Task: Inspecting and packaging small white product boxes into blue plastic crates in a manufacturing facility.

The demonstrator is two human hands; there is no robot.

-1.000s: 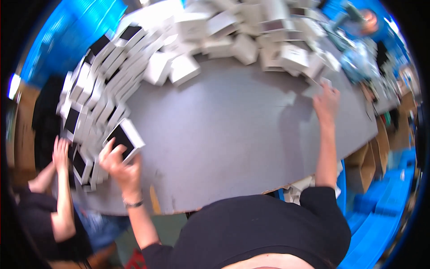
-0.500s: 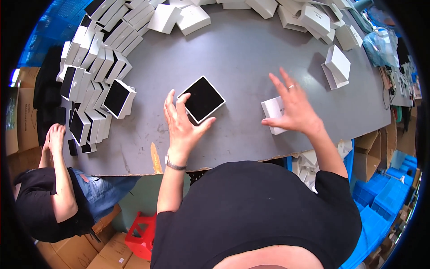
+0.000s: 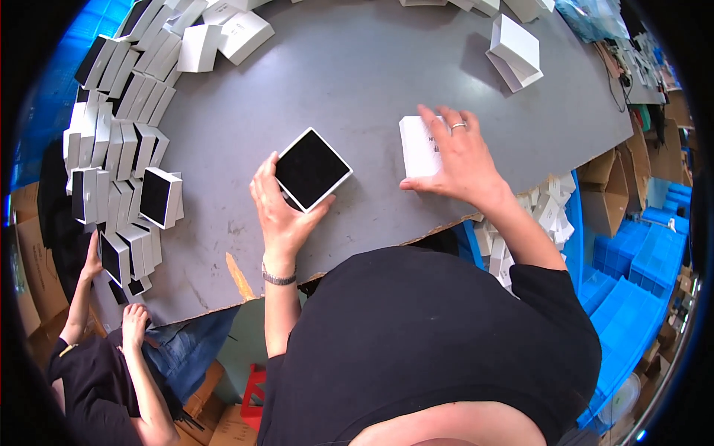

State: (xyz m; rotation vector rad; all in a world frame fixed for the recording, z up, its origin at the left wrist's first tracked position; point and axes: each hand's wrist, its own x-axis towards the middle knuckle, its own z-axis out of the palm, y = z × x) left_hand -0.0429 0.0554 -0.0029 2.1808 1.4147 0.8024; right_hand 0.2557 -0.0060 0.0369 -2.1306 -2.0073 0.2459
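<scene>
Right now, my left hand [image 3: 282, 223] grips the black-faced box [image 3: 312, 171] between thumb and fingers, near the frame's centre. Right of centre, my right hand [image 3: 462, 165] spreads over the white box [image 3: 416, 149] on the desk [image 3: 357, 82]; whether it grips, I can't tell.

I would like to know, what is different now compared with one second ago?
The left hand moved rightward from the stacked boxes and now holds a black-faced box in the table's middle. The right hand came back from the far right and now grips a white box; neither box lay there then. The co-worker's hands, earlier together, are apart. The stacked boxes stay at left.
</scene>
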